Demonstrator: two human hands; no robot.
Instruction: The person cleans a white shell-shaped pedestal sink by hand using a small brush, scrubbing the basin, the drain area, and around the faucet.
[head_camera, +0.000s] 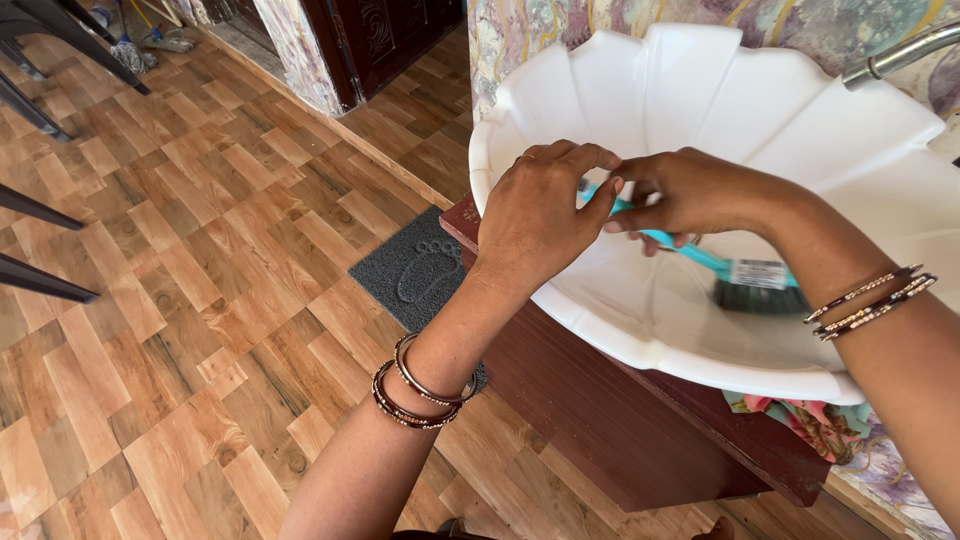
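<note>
Item: my left hand (535, 220), fingers curled and closed over the upper end of a teal brush (700, 258), resting at the near-left rim of the basin. Item: my right hand (690, 192), fingers pinched shut on the same brush handle just beside the left, the two hands touching at the fingertips. Item: the teal brush, handle slanting down to the right from my hands, its dark bristle head (762, 298) lying against the inner wall of the basin, with a pale label on the handle just above the bristles. Item: white scalloped basin (700, 100), bowl-shaped with fluted sides, seated on a dark red-brown wooden worktop (620, 420) and overhanging its near edge. Item: metal tap (900, 55), at the far right edge of the basin, spout pointing in over the rim. Item: brown and gold bangles (420, 385) on my left wrist, and a similar set on my right. Item: patterned cloth (815, 425), tucked under the basin at the worktop's right end. Item: grey mat (415, 270) with a footprint design, on the wood-pattern floor (150, 300) against the worktop's left corner. Item: dark chair legs (40, 280) at the floor's far left.
</note>
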